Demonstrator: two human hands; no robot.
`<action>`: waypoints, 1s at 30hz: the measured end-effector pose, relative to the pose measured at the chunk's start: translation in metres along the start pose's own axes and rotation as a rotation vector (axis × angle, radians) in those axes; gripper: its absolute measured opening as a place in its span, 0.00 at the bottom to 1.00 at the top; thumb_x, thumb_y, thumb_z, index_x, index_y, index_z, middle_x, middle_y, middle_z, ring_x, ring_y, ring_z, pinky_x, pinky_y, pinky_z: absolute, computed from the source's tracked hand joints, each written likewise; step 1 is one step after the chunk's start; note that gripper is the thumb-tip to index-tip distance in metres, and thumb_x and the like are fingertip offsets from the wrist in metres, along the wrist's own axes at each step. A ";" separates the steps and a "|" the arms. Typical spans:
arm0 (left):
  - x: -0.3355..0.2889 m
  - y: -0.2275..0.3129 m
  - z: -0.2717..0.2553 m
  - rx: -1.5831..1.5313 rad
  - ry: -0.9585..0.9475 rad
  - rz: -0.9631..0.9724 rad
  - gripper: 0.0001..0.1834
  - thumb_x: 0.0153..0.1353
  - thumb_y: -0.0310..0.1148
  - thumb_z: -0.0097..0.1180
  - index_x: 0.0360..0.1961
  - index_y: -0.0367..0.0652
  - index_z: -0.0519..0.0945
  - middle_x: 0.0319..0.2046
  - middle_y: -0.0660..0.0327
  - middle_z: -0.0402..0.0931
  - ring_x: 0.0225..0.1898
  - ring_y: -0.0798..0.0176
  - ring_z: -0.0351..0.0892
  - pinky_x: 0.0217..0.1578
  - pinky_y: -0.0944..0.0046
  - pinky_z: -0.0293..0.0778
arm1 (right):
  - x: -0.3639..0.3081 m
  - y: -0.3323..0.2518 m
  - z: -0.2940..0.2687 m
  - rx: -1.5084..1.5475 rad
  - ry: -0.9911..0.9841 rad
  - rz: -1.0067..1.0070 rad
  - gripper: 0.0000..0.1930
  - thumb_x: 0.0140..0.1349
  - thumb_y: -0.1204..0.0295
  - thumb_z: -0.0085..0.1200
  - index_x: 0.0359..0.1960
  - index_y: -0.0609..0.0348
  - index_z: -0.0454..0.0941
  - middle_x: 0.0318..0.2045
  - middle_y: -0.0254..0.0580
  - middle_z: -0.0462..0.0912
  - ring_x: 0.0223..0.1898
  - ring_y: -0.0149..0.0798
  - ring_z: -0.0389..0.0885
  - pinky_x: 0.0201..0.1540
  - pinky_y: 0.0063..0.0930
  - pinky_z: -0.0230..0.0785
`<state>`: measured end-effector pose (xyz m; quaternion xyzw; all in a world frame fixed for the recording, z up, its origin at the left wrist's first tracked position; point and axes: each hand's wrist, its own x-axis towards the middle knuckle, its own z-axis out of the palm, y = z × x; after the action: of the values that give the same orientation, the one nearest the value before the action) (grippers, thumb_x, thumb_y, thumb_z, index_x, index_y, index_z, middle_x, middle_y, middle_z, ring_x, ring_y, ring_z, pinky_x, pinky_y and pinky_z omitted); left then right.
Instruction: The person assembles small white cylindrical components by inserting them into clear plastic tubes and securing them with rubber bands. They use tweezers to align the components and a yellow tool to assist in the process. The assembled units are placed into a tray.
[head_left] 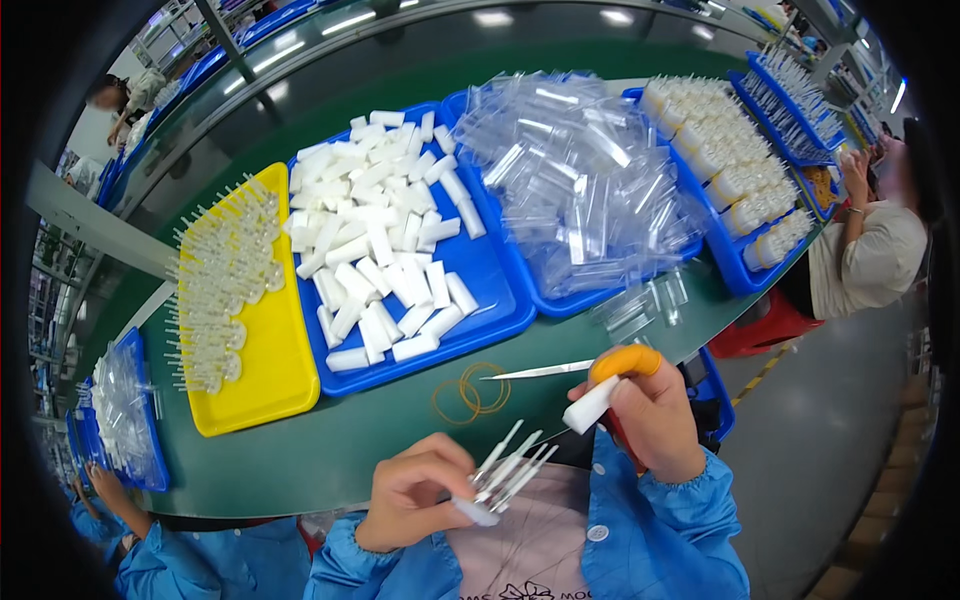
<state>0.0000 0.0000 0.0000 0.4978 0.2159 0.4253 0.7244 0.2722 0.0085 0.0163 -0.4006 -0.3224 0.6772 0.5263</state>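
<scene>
Near the table's front edge my left hand [415, 492] is closed on a small bundle of white-stemmed parts [507, 470], their thin stems pointing up and to the right. My right hand [655, 420], with an orange finger cot [626, 362] on one finger, pinches a white foam block [590, 406] between thumb and finger. Pointed metal tweezers [540, 371] reach left from behind that finger; whether the hand holds them or they lie on the table, I cannot tell. Thin rubber bands [470, 392] lie on the green table [380, 440] beyond my hands.
A yellow tray [265, 400] holds stemmed parts. Blue trays hold white foam blocks [375, 235], clear plastic sleeves [570, 165] and bundled white parts [735, 160]. Loose clear sleeves [640, 305] lie by the right edge. Co-workers sit at left [200, 560] and right [880, 250].
</scene>
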 end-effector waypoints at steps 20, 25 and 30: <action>0.020 0.001 0.013 -0.032 -0.018 -0.168 0.11 0.54 0.17 0.60 0.40 0.32 0.78 0.41 0.57 0.67 0.42 0.66 0.72 0.45 0.67 0.70 | 0.008 0.001 -0.006 -0.012 -0.045 -0.003 0.14 0.58 0.77 0.57 0.46 0.64 0.73 0.39 0.38 0.77 0.44 0.30 0.74 0.50 0.24 0.64; 0.020 -0.002 0.013 0.104 -0.004 -0.143 0.13 0.50 0.18 0.64 0.38 0.33 0.79 0.40 0.56 0.70 0.39 0.66 0.73 0.42 0.68 0.71 | 0.006 0.003 0.004 -0.301 -0.243 -0.061 0.09 0.55 0.76 0.62 0.36 0.62 0.78 0.37 0.36 0.79 0.40 0.28 0.75 0.46 0.22 0.65; 0.011 -0.013 0.012 0.261 0.104 -0.037 0.13 0.44 0.18 0.68 0.34 0.35 0.81 0.37 0.54 0.73 0.36 0.66 0.75 0.38 0.69 0.71 | 0.004 0.015 0.015 -0.299 -0.268 -0.079 0.09 0.55 0.74 0.62 0.36 0.61 0.77 0.34 0.36 0.78 0.37 0.28 0.75 0.44 0.22 0.65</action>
<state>0.0201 0.0003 -0.0054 0.5611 0.3157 0.4055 0.6489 0.2513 0.0085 0.0097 -0.3677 -0.5021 0.6476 0.4397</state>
